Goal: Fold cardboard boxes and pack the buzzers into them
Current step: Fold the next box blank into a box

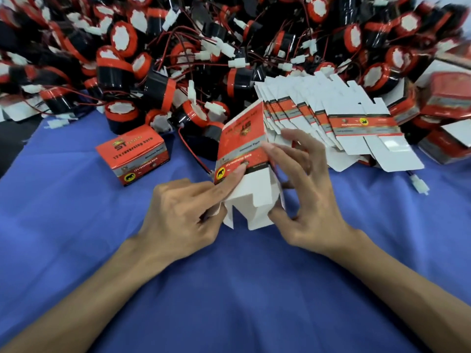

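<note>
1. Head view: the left hand and the right hand are both clamped on one half-folded box, which is held tilted between them, just above the tabletop.
2. The left hand's index finger is laid along the box's red printed face near its lower edge. The thumb is tucked against the white flaps below, and the remaining fingers are curled under.
3. The box's right side is pinched by the right hand, with the thumb set at the lower white flap and the fingers spread over the upper right edge.
4. The white bottom flaps are seen open and pointed toward the camera. The red face, with its grey band and round yellow mark, is turned to the left.
5. A closed box of the same print is stood on the blue-covered tabletop to the left of the held one, apart from it.
6. A fanned stack of flat boxes is laid just behind the right hand.
7. A large heap of black-and-red buzzers, with thin wires and white plugs, is piled across the far side of the tabletop.
8. Further red boxes are seen blurred at the right edge, and a loose white connector is laid on the cloth nearby.
</note>
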